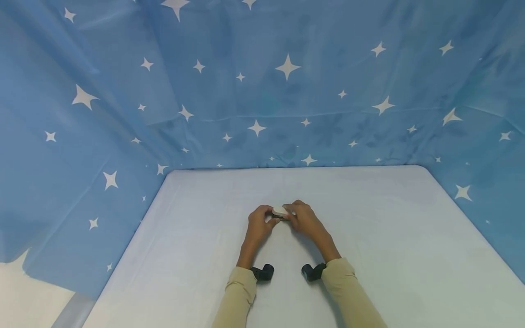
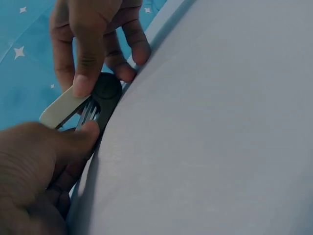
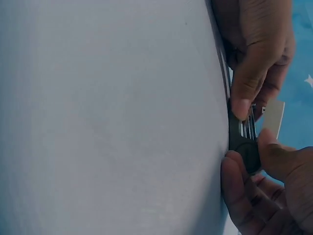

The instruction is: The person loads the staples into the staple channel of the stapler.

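Observation:
Both hands hold a small hinged device (image 1: 280, 211) over the middle of the white table. It has a dark body (image 2: 108, 90) with a rounded end, a cream cover (image 2: 62, 107) swung up at an angle, and bare metal strips (image 2: 89, 111) between the two. My left hand (image 1: 259, 222) pinches the far end, its thumb on the dark body beside the metal strips. My right hand (image 1: 301, 217) grips the rounded end between thumb and fingers, the thumb against the base of the cover. Fingers hide part of the device's underside.
The white table (image 1: 197, 237) extends on all sides of the hands. A blue curtain with white stars (image 1: 262, 91) hangs behind it and along both sides. Each wrist wears a black camera mount (image 1: 264, 272), close above the table.

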`<action>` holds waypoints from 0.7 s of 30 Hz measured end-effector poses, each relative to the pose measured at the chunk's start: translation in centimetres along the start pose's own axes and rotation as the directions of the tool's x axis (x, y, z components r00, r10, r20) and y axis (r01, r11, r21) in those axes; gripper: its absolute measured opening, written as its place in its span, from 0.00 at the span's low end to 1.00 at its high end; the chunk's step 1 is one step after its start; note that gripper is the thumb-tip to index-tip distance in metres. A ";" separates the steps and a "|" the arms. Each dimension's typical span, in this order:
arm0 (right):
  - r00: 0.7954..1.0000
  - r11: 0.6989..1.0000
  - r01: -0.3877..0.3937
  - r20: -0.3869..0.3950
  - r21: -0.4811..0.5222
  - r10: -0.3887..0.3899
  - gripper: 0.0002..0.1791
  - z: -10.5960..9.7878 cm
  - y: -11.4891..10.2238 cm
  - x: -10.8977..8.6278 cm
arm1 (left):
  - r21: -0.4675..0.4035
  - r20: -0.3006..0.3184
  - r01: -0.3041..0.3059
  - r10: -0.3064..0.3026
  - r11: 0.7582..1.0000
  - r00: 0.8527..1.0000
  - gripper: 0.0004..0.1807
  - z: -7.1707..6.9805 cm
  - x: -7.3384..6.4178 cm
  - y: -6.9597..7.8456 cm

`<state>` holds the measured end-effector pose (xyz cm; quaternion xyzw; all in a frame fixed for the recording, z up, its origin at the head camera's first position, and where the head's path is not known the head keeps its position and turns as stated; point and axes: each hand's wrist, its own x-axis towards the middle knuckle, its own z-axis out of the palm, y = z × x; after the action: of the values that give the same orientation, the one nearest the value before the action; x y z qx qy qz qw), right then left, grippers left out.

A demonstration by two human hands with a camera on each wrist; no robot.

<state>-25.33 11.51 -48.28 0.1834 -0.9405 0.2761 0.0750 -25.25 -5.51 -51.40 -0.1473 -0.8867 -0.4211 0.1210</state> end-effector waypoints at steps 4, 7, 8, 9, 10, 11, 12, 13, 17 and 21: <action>0.999 0.987 -0.032 0.022 0.158 0.029 0.16 0.3 0.2 -0.1 | -0.076 0.060 0.017 -0.012 0.997 0.998 0.20 -0.5 0.0 -0.3; 0.990 0.925 -0.140 0.075 0.352 0.121 0.17 0.3 0.5 -0.4 | -0.139 0.080 0.073 -0.062 0.988 0.995 0.21 -0.6 0.1 -0.4; 0.983 0.888 -0.184 0.101 0.422 0.156 0.17 0.4 0.6 -0.5 | -0.154 0.077 0.090 -0.079 0.984 0.994 0.21 -0.6 0.2 -0.3; 0.976 0.845 -0.219 0.123 0.488 0.182 0.18 0.4 0.7 -0.6 | -0.159 0.071 0.106 -0.096 0.981 0.993 0.22 -0.6 0.2 -0.3; 0.968 0.797 -0.251 0.141 0.549 0.207 0.18 0.4 0.9 -0.6 | -0.158 0.066 0.118 -0.109 0.980 0.992 0.22 -0.6 0.2 -0.2; 0.961 0.755 -0.275 0.153 0.595 0.229 0.18 0.5 1.0 -0.7 | -0.158 0.062 0.127 -0.119 0.979 0.991 0.22 -0.6 0.2 -0.2; 0.954 0.708 -0.297 0.165 0.641 0.251 0.18 0.6 1.2 -0.8 | -0.154 0.058 0.134 -0.126 0.979 0.990 0.22 -0.6 0.3 -0.1; 0.949 0.676 -0.310 0.167 0.669 0.269 0.18 0.7 1.3 -0.8 | -0.147 0.055 0.138 -0.131 0.980 0.990 0.22 -0.5 0.3 0.0; 0.933 0.651 -0.325 0.120 0.686 0.339 0.16 0.9 1.6 -0.9 | -0.118 0.053 0.157 -0.151 0.980 0.987 0.21 -0.5 0.5 0.2; 0.919 0.652 -0.342 0.097 0.676 0.382 0.16 0.9 1.4 -0.8 | -0.106 0.062 0.192 -0.186 0.976 0.981 0.23 -0.4 0.6 0.4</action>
<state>-25.19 12.34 -49.96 -0.0007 -0.7879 0.6152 -0.0285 -25.64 -5.48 -50.64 -0.0797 -0.8747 -0.4756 0.0489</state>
